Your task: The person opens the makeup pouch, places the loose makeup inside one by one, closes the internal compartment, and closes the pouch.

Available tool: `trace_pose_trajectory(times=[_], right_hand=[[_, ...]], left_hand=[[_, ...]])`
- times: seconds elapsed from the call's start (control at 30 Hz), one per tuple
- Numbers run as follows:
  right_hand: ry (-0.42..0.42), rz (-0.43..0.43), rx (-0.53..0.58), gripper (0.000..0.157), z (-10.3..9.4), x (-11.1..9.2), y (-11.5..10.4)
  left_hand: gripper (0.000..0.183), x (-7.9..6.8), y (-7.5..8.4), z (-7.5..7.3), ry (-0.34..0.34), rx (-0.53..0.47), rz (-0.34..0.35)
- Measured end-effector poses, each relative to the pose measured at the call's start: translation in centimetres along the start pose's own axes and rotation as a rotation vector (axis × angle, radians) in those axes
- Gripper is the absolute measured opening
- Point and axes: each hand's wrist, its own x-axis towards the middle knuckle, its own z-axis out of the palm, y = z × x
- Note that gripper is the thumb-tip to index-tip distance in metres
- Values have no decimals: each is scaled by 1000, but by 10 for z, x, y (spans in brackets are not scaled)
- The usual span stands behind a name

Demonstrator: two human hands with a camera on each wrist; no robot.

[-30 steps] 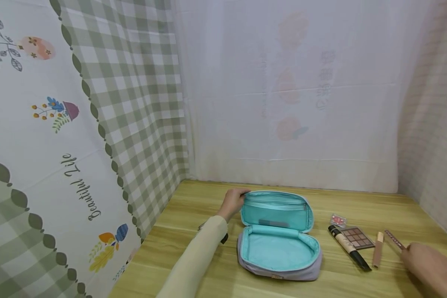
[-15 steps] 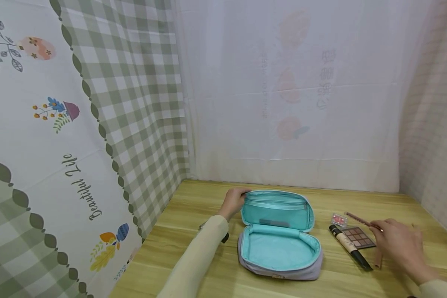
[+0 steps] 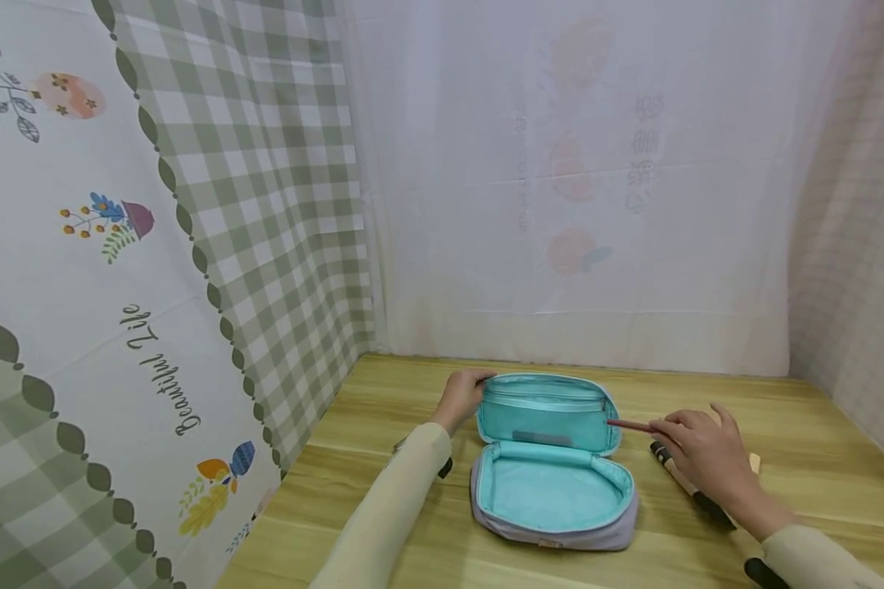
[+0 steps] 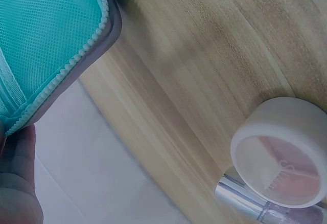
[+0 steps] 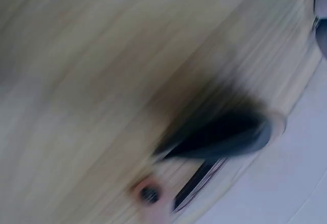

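Observation:
A lilac cosmetic bag (image 3: pixel 556 538) with a turquoise lining sits unzipped on the table, its lid (image 3: pixel 501 425) raised. My left hand (image 3: pixel 460 401) grips the lid's upper left corner; the left wrist view shows the thumb side at the zip edge of the mesh-lined lid (image 4: pixel 46 35). In my right hand (image 3: pixel 710 458), a slim reddish-brown makeup pencil (image 3: pixel 629 424) is pinched, its far end pointing left and overlapping the lid's right edge. The bag's lower compartment shows only bare lining. Blur covers much of the right wrist view.
Below my right hand lie a black-and-beige tube (image 3: pixel 714 512) and a brown tube with a light cap (image 3: pixel 755 464), partly covered. A dark palette (image 5: pixel 196 185) peeks out in the right wrist view. Near my left wrist are a round powder compact (image 4: pixel 286 152) and a silver-capped tube (image 4: pixel 240 196).
My right hand has carried the pencil leftward from the table's right side toward the bag, covering the palette and the small clear case. My left hand stays on the lid.

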Motion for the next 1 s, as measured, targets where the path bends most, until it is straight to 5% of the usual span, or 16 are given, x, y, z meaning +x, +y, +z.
trace_pose_trajectory(times=[0.43,0.63,1.0], right_hand=[[16,-76,46,71,30,35,-33],[-13,-57,-12,15,37,50,-44],[-5,-81,-113,14,48,68,-53]], left_hand=[[29,-1,0,-2,0,9,13],[28,-1,-1,-1,2,19,18],[28,-1,1,0,5,41,13]])
